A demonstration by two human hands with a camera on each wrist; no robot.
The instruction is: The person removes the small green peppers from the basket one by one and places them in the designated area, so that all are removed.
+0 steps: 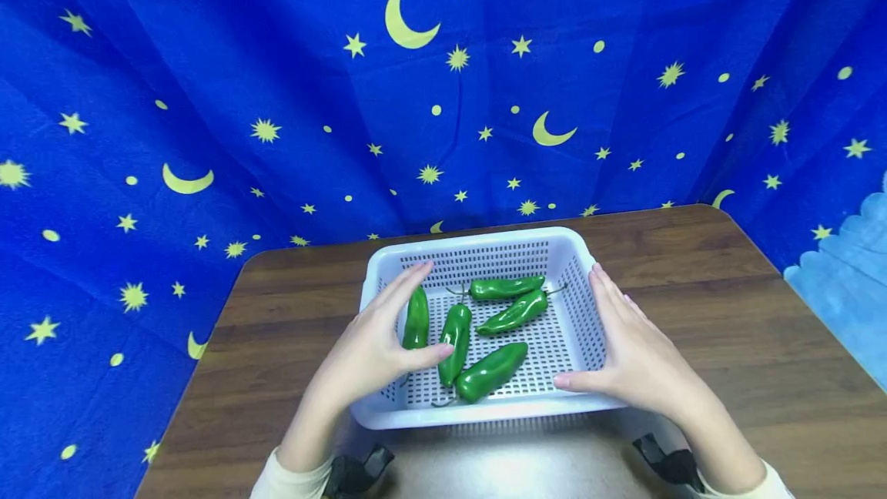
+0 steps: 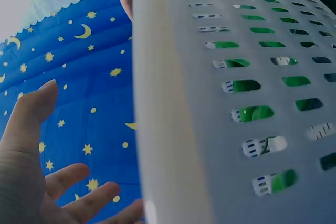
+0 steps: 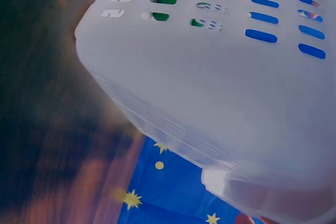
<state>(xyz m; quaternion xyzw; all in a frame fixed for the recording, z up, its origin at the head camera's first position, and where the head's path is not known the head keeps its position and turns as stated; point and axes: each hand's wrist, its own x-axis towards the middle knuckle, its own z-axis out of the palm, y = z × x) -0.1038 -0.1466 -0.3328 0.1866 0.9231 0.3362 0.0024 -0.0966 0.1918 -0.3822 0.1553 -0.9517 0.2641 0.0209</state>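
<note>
A white plastic basket (image 1: 478, 240) with slotted walls sits on the table, and several glossy green chili peppers (image 1: 493, 373) lie loose on its floor. Over the basket's left side, my left hand (image 1: 367, 351) has its fingers stretched and its thumb spread apart, overlapping the rim in the head view. Those spread fingers also show above the basket's edge in the left wrist view. My right hand (image 1: 639, 356) is at the right rim, fingers extended along the outside and thumb pointing inward across the front right corner. Neither hand grips a pepper.
The brown wooden table (image 1: 783, 329) extends on both sides of the basket. Behind it hangs a blue curtain (image 1: 485, 75) with yellow moons and stars. Pale blue scalloped cloth (image 1: 841, 283) hangs at the right. Black straps (image 1: 356, 472) circle both wrists.
</note>
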